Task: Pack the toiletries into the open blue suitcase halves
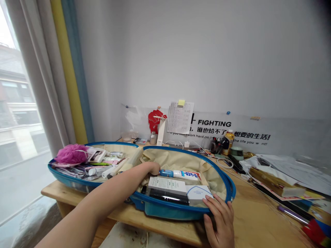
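Observation:
A blue oval suitcase (178, 213) lies spread in two halves on a wooden desk. My left hand (154, 168) reaches into its right half, closed at the blue end of a toothpaste tube (184, 175); most of its fingers are hidden. In front of the tube sit a white printed box (167, 185), a glossy black case (168, 197) and a smaller white box (198, 194). My right hand (219, 218) holds the near right rim, thumb outside the wall and fingers over the edge, fingertips by the smaller box.
The left half holds a pink bath puff (72, 154) and several tubes and packets. Papers (279, 172), a yellow bottle (227, 143), cables and a purple pen (293, 215) lie right and behind. A window and curtains (38, 69) stand left.

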A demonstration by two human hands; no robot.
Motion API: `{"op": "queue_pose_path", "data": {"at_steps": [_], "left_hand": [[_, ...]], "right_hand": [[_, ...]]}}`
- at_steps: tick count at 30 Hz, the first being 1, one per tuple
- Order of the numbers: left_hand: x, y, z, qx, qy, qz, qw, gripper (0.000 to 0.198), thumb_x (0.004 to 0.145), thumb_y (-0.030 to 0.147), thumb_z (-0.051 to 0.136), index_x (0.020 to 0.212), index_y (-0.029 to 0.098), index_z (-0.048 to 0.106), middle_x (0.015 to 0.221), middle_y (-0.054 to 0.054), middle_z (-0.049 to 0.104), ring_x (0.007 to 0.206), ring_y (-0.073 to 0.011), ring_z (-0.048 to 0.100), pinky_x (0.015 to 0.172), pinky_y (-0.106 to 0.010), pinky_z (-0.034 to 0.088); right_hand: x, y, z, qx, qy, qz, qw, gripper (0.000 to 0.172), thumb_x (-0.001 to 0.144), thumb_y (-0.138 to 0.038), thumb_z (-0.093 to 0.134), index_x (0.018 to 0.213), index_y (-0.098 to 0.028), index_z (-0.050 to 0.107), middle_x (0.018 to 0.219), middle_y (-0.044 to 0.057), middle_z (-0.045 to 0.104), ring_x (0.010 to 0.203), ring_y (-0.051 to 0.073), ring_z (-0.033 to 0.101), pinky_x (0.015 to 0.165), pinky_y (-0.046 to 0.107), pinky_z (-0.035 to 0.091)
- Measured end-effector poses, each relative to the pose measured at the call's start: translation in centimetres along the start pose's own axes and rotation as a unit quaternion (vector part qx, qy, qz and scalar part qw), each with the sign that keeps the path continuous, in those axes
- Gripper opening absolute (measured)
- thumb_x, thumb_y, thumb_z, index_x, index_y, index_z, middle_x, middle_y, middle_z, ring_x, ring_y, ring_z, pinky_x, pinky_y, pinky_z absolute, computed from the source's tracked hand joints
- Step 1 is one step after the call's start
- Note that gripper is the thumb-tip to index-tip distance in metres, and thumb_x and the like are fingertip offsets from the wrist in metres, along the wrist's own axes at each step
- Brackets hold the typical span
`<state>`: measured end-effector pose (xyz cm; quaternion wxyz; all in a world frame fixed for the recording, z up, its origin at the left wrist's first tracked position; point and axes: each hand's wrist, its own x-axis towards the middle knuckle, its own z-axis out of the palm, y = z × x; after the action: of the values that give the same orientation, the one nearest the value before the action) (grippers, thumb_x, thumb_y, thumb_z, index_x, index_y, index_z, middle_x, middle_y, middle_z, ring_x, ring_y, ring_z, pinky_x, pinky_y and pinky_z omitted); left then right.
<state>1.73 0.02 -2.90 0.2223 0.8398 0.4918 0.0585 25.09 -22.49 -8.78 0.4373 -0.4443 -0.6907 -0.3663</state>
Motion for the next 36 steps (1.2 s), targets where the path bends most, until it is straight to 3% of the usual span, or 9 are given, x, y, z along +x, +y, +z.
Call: {"op": "queue_pose_path", "data": {"at_steps": [5, 9, 14, 17, 24, 31, 34, 36], "left_hand": [[0.4, 0.8, -1.5, 0.051, 0.023, -0.032, 0.998, 0.034, 0.09, 0.036, 0.057, 0.118, 0.016, 0.055, 0.119, -0.008, 0.058, 0.103, -0.0205, 0.059, 0.087, -0.043, 0.051], [1.4, 2.9, -2.5, 0.075, 0.056, -0.022, 0.995, 0.034, 0.091, 0.036, 0.055, 0.119, 0.017, 0.055, 0.122, -0.009, 0.056, 0.105, -0.0205, 0.058, 0.089, -0.043, 0.051], [2.7, 6.8, -0.9, 0.101, 0.041, 0.009, 0.994, 0.032, 0.09, 0.036, 0.056, 0.117, 0.018, 0.056, 0.123, -0.009, 0.056, 0.108, -0.0212, 0.056, 0.092, -0.044, 0.049], [2.8, 8.0, 0.5, 0.103, 0.024, 0.001, 0.994, 0.031, 0.09, 0.036, 0.056, 0.115, 0.018, 0.057, 0.121, -0.008, 0.057, 0.106, -0.0206, 0.057, 0.091, -0.043, 0.049], [2.5, 6.9, 1.9, 0.067, -0.004, -0.024, 0.997, 0.032, 0.09, 0.037, 0.056, 0.116, 0.017, 0.057, 0.119, -0.008, 0.058, 0.103, -0.02, 0.059, 0.088, -0.042, 0.051], [2.1, 7.4, 2.7, 0.01, 0.019, 0.029, 0.999, 0.037, 0.091, 0.037, 0.055, 0.123, 0.017, 0.052, 0.123, -0.009, 0.056, 0.105, -0.0209, 0.058, 0.088, -0.043, 0.051], [2.3, 7.5, 1.9, 0.001, 0.032, 0.048, 0.998, 0.038, 0.09, 0.036, 0.056, 0.123, 0.017, 0.053, 0.123, -0.009, 0.056, 0.106, -0.0214, 0.058, 0.089, -0.044, 0.051], [2.4, 6.9, 0.4, -0.003, 0.063, 0.056, 0.996, 0.037, 0.09, 0.037, 0.056, 0.121, 0.017, 0.054, 0.123, -0.009, 0.056, 0.105, -0.0213, 0.058, 0.089, -0.044, 0.051]], "right_hand": [[0.1, -0.1, -0.1, -0.004, 0.002, 0.006, 1.0, 0.029, 0.088, -0.024, 0.043, 0.114, -0.024, 0.056, 0.105, 0.004, 0.065, 0.112, 0.022, 0.055, 0.106, 0.043, 0.028], [0.1, -0.1, -0.2, -0.007, 0.0, -0.002, 1.0, 0.029, 0.088, -0.024, 0.043, 0.114, -0.022, 0.056, 0.105, 0.006, 0.065, 0.114, 0.022, 0.054, 0.108, 0.042, 0.027], [0.0, 0.0, -0.2, -0.017, -0.002, -0.008, 1.0, 0.03, 0.088, -0.024, 0.043, 0.116, -0.023, 0.055, 0.104, 0.005, 0.065, 0.111, 0.022, 0.055, 0.107, 0.042, 0.028], [-0.1, 0.1, -0.2, -0.014, -0.006, -0.007, 1.0, 0.03, 0.088, -0.024, 0.043, 0.115, -0.021, 0.055, 0.105, 0.006, 0.065, 0.113, 0.022, 0.054, 0.107, 0.043, 0.027], [0.1, 0.0, -0.1, -0.01, -0.005, -0.003, 1.0, 0.03, 0.088, -0.026, 0.042, 0.115, -0.024, 0.055, 0.104, 0.005, 0.065, 0.11, 0.023, 0.056, 0.107, 0.044, 0.027], [-0.2, 0.2, 0.1, -0.009, -0.006, -0.006, 1.0, 0.03, 0.09, -0.027, 0.041, 0.115, -0.02, 0.055, 0.105, 0.008, 0.065, 0.113, 0.024, 0.054, 0.108, 0.046, 0.026], [-0.4, 0.3, 0.2, -0.003, -0.002, -0.008, 1.0, 0.03, 0.09, -0.027, 0.042, 0.115, -0.019, 0.055, 0.104, 0.008, 0.065, 0.113, 0.024, 0.054, 0.108, 0.046, 0.026], [-0.4, 0.4, 0.2, -0.003, 0.0, -0.009, 1.0, 0.03, 0.089, -0.026, 0.042, 0.115, -0.02, 0.055, 0.104, 0.008, 0.065, 0.113, 0.025, 0.053, 0.108, 0.046, 0.026]]}}
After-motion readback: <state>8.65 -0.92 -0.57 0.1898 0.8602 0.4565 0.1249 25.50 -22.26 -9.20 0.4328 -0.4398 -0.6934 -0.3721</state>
